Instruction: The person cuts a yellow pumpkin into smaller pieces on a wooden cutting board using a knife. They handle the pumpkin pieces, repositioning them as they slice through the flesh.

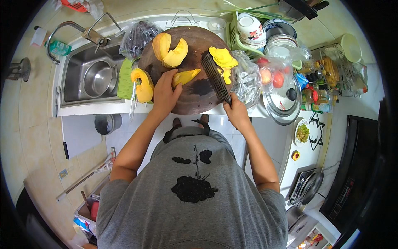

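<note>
A round wooden chopping board (192, 40) lies on the counter before me. My left hand (166, 91) rests at the board's left side, its fingers on a pumpkin wedge (188, 76). My right hand (238, 112) grips the handle of a dark-bladed kitchen knife (214, 74), its broad blade over the board, right of the wedge and apart from it. Beyond the blade lie thin yellow pumpkin slices (223, 57) and smaller pieces (227, 77). Larger pumpkin chunks (175, 53) sit at the board's far left, and another pumpkin piece (143, 85) is beside its left edge.
To the left are a steel sink (70, 90) holding a pot (98, 78), a faucet (67, 26) and a green mat (125, 77). On the right are a dish rack (233, 34) with bowls, bagged red fruit (277, 79), a glass lid (281, 115) and bottles (314, 95).
</note>
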Demonstrator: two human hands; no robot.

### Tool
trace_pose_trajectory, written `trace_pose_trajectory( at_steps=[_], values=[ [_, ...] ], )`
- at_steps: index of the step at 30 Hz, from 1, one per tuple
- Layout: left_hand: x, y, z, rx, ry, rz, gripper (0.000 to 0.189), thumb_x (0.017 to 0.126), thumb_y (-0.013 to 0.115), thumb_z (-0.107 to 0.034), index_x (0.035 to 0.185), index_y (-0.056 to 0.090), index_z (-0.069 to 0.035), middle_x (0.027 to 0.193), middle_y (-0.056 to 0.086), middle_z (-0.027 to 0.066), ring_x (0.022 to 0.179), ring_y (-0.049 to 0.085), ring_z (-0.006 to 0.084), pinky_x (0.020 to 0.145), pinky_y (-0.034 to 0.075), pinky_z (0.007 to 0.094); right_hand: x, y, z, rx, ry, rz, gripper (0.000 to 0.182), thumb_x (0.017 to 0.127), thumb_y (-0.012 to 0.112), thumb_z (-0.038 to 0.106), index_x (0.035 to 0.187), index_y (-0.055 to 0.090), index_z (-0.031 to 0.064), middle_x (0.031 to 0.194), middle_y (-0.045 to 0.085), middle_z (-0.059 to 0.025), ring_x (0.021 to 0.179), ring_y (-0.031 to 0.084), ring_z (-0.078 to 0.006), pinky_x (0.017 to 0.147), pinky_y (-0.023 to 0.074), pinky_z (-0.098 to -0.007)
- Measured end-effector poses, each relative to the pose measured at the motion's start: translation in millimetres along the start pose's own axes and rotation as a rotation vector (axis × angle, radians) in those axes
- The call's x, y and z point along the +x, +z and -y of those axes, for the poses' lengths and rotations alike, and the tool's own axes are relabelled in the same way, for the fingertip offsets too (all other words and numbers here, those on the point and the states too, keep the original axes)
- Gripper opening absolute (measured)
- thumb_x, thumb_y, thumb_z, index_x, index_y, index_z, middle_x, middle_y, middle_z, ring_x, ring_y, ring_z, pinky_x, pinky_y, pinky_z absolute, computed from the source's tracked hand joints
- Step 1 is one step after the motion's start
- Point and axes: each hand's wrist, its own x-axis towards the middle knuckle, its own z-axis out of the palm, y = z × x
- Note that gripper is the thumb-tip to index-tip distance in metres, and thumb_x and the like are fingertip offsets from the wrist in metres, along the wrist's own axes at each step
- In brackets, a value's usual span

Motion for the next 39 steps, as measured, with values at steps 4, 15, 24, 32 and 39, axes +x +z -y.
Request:
trace_pose_trajectory(
  at_steps=[4, 15, 24, 32, 39],
  values=[
    [1, 9, 40, 0.133, 0.253, 0.049, 0.039, 0.083, 0.068, -0.012, 0.119, 0.056, -0.002, 0.116, 0.062, 0.0156, 0.105, 0.058, 0.0349, 0.092, 0.046, 0.0408, 4, 4, -9, 0.111, 0.041, 0.018, 0.032, 0.094, 0.059, 0.023, 0.114, 0.053, -0.0012, 0.059, 0.056, -0.0129, 0.045, 0.057, -0.0235, 0.047, 0.0456, -0.0381],
    [-7, 27, 30, -0.004, -0.056, -0.009, 0.033, 0.085, 0.067, -0.015, 0.114, 0.057, -0.002, 0.11, 0.062, 0.0183, 0.102, 0.059, 0.0384, 0.088, 0.048, 0.0438, -1, -7, 25, 0.095, 0.083, -0.049, 0.023, 0.095, 0.057, 0.02, 0.104, 0.055, -0.0016, 0.068, 0.062, -0.0242, 0.062, 0.062, -0.0416, 0.056, 0.0468, -0.0485],
    [-1, 11, -4, 0.108, -0.039, 0.051, 0.029, 0.084, 0.07, -0.023, 0.103, 0.059, -0.005, 0.093, 0.064, 0.0152, 0.084, 0.063, 0.0355, 0.074, 0.05, 0.0425, -13, -11, 55, -0.155, -0.196, -0.234, 0.013, 0.086, 0.059, 0.009, 0.094, 0.051, 0.0012, 0.08, 0.063, -0.0236, 0.066, 0.063, -0.0434, 0.058, 0.049, -0.051],
    [14, 11, -9, 0.159, -0.008, 0.077, 0.033, 0.079, 0.071, -0.024, 0.103, 0.057, -0.006, 0.092, 0.06, 0.0156, 0.079, 0.062, 0.0365, 0.069, 0.051, 0.0452, -7, -6, 54, -0.269, -0.184, -0.159, 0.017, 0.083, 0.06, 0.009, 0.092, 0.051, -0.0013, 0.077, 0.064, -0.0257, 0.065, 0.065, -0.0426, 0.058, 0.0519, -0.0501],
    [16, 11, -14, 0.119, -0.022, 0.119, 0.031, 0.083, 0.07, -0.024, 0.104, 0.059, -0.005, 0.096, 0.061, 0.017, 0.083, 0.063, 0.0386, 0.071, 0.051, 0.0439, 0, -3, 62, -0.332, -0.102, -0.061, 0.017, 0.087, 0.057, 0.012, 0.093, 0.051, -0.0026, 0.074, 0.065, -0.0254, 0.067, 0.065, -0.0434, 0.062, 0.0515, -0.0518]
  ],
)
